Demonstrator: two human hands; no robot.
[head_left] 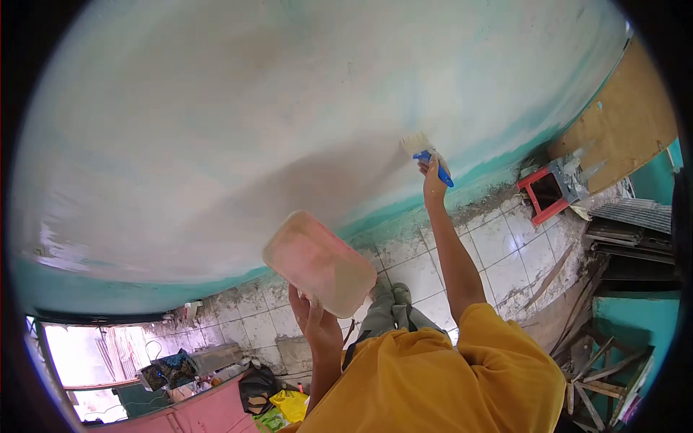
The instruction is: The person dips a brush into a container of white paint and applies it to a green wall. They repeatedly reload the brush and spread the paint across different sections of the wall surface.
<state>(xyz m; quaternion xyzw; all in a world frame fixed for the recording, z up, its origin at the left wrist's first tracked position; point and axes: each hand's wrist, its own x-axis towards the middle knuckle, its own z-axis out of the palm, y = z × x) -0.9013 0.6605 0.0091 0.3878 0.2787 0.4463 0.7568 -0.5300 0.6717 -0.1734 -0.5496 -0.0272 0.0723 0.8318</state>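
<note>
My right hand (433,177) is closed around the blue handle of a wide paintbrush (423,153). The brush's pale bristles are right at the wall (289,94), which is whitish with a turquoise band along its bottom. In my left hand (315,322) is a shallow pinkish plastic tub (321,263), gripped by its lower edge and tilted in this view. A thin pale layer covers the tub's inside. The tub is in front of me, to the left of the brush.
A red stool (543,193) with grey, paint-spattered things on it stands by the wall at right, near a wooden panel (621,115). Stacked corrugated sheets (632,216) lie beyond. Bags (289,405) and a pink cabinet (209,413) are at lower left. White tiles (498,260) cover the floor.
</note>
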